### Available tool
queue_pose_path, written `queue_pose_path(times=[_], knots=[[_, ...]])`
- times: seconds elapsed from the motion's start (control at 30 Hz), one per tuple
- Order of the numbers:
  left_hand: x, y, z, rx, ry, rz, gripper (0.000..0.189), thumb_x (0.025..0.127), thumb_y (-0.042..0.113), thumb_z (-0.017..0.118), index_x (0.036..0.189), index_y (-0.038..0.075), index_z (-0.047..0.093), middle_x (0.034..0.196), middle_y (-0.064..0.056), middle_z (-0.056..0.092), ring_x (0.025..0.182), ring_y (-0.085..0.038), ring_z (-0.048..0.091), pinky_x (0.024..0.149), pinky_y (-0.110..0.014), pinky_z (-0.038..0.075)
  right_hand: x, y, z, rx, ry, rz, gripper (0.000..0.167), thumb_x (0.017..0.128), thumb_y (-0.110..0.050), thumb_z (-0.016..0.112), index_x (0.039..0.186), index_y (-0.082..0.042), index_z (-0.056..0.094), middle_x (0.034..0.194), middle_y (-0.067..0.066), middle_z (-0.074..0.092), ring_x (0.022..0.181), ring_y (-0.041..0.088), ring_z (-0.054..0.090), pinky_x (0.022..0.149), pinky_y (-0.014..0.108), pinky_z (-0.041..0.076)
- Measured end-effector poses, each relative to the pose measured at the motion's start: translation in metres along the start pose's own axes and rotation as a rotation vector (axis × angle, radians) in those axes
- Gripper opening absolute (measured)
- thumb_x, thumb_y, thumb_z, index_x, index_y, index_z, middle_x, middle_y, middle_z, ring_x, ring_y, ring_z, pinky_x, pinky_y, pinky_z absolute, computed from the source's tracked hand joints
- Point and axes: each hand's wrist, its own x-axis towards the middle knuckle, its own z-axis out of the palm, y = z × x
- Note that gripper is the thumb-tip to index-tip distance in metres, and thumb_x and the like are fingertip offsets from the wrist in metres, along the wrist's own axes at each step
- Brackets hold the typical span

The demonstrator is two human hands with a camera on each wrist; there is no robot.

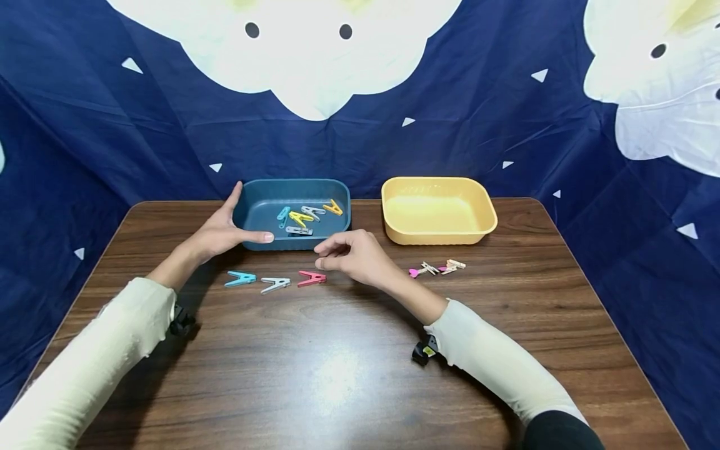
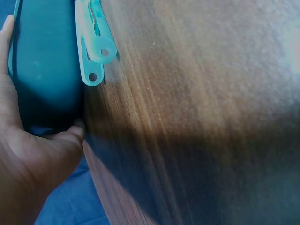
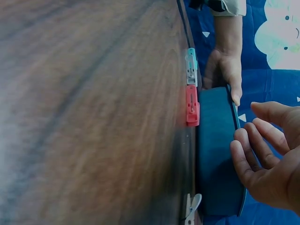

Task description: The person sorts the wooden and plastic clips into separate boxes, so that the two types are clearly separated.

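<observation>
My left hand (image 1: 222, 230) rests on the left end of a dark blue plastic bin (image 1: 264, 245), its thumb straight along the front rim and its fingers stretched along the far side. Close by the bin's front right corner, my right hand (image 1: 357, 255) hovers with loosely bent fingers and nothing between them, as the right wrist view also shows. Several plastic clothespins, including a yellow clothespin (image 1: 300, 218) and an orange clothespin (image 1: 333, 207), lie inside the bin. In front of it a blue clothespin (image 1: 240, 279), a white clothespin (image 1: 275, 285) and a red clothespin (image 1: 312, 279) form a row.
A yellow bin (image 1: 439, 239) stands at the back right with nothing visible inside. Before it lie small wooden clothespins (image 1: 450, 267), some with pink hearts. A dark blue cloth (image 1: 360, 150) with white clouds hangs behind the wooden table (image 1: 270, 375).
</observation>
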Motion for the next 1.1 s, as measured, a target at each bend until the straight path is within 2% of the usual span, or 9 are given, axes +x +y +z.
queue_pose_path(times=[0.4,0.63,0.87,1.1], knots=[[0.001,0.000,-0.001,-0.004,-0.003,0.004,0.152,0.089,0.051,0.097,0.173,0.043,-0.030,0.189,-0.005,-0.021,0.178,-0.043,-0.009,0.140,-0.075,0.012,-0.010,0.015,0.003,-0.041,-0.036,0.056,0.026,0.094,-0.018,0.093,0.117,-0.009,0.088,0.105,0.002,0.088,0.090,0.011,0.075,0.081,0.021,0.059],[0.000,-0.001,0.000,-0.008,-0.003,0.005,0.151,0.090,0.050,0.096,0.173,0.042,-0.030,0.189,-0.005,-0.022,0.178,-0.043,-0.010,0.140,-0.075,0.012,-0.008,0.020,0.009,-0.029,-0.085,0.097,0.030,0.092,-0.020,0.096,0.117,-0.007,0.088,0.108,0.004,0.088,0.089,0.003,0.075,0.084,0.020,0.061],[0.000,-0.002,0.001,0.002,0.002,-0.009,0.152,0.089,0.052,0.097,0.173,0.043,-0.030,0.189,-0.007,-0.020,0.178,-0.044,-0.008,0.139,-0.075,0.013,-0.002,0.022,0.011,-0.048,-0.114,0.143,0.029,0.090,-0.020,0.098,0.116,-0.009,0.088,0.108,0.002,0.087,0.092,0.004,0.075,0.085,0.019,0.062],[0.000,-0.001,0.000,-0.002,-0.002,-0.004,0.152,0.089,0.052,0.097,0.173,0.043,-0.030,0.189,-0.007,-0.021,0.177,-0.044,-0.009,0.140,-0.075,0.012,0.002,0.022,0.015,-0.088,-0.126,0.172,0.027,0.086,-0.018,0.099,0.112,-0.015,0.090,0.097,-0.005,0.084,0.091,0.003,0.070,0.082,0.019,0.057]])
